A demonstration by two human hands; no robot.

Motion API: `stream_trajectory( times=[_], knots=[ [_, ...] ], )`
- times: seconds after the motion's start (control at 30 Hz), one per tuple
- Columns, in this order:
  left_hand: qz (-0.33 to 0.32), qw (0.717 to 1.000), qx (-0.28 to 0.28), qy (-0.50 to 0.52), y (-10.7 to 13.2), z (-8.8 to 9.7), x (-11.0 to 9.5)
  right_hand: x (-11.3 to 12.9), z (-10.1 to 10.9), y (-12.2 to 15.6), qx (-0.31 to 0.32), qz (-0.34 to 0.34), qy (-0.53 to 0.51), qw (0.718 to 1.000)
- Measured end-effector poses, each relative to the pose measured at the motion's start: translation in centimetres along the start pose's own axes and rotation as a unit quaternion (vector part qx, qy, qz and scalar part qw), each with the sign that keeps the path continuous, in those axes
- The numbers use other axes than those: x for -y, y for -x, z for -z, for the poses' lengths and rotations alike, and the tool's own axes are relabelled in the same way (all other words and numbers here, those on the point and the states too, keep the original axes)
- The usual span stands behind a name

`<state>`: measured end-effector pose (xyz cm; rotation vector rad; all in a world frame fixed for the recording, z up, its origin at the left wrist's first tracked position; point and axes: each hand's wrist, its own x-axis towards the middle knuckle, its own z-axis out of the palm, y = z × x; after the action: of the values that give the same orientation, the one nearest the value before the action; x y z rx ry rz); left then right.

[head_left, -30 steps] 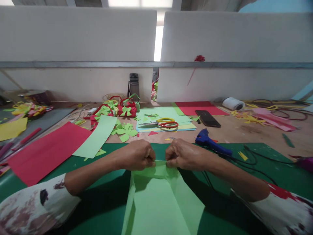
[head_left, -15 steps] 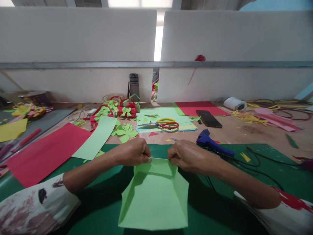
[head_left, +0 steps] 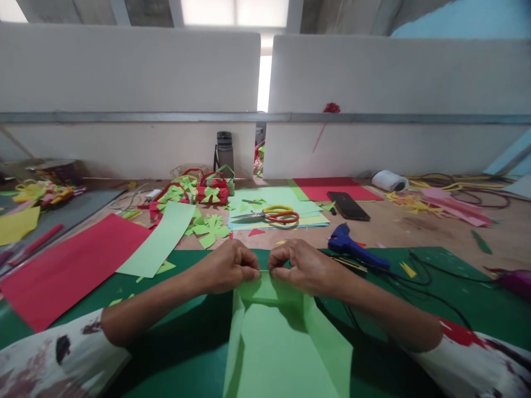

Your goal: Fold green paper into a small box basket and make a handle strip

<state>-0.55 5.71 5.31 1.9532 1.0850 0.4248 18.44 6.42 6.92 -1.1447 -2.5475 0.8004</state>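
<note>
A light green paper sheet (head_left: 282, 342) lies on the dark green cutting mat (head_left: 174, 331) in front of me, its side edges turned up and its far edge folded over. My left hand (head_left: 228, 266) pinches that far fold from the left. My right hand (head_left: 299, 265) pinches it from the right, fingertips almost meeting the left hand's. Both hands are closed on the paper.
Behind the hands lie a blue glue gun (head_left: 352, 247) with its black cord, red-and-yellow scissors (head_left: 274, 213) on stacked sheets, a black phone (head_left: 347, 205), red paper (head_left: 66, 265), a pale green strip (head_left: 161, 237), red baskets with green cut-outs (head_left: 194, 190) and a bottle (head_left: 224, 149).
My hands have come closer together along the far fold. The sheet's near part has lifted toward me and its sides stand up more than half a second ago.
</note>
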Motion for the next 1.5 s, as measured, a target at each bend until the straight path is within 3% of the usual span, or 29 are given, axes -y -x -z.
stream_trajectory(
  times=[0.57, 0.9, 1.27, 1.5],
  knots=[
    [0.053, 0.999, -0.008, 0.004, 0.8, 1.8, 1.4, -2.1, 0.8, 0.5, 0.010, -0.028, -0.050, 0.998],
    [0.046, 0.999, 0.003, 0.025, 0.2, 1.4, 1.9, -1.5, 1.9, 0.1, 0.005, -0.007, -0.026, 1.000],
    [0.000, 0.998, -0.021, 0.060, -0.2, -1.1, 0.4, 0.6, -1.0, 0.3, -0.029, -0.009, 0.048, 0.998],
    [0.011, 0.997, 0.007, 0.081, -0.3, -0.6, 0.9, 0.3, -1.0, 0.5, -0.014, 0.015, 0.068, 0.997]
  ],
)
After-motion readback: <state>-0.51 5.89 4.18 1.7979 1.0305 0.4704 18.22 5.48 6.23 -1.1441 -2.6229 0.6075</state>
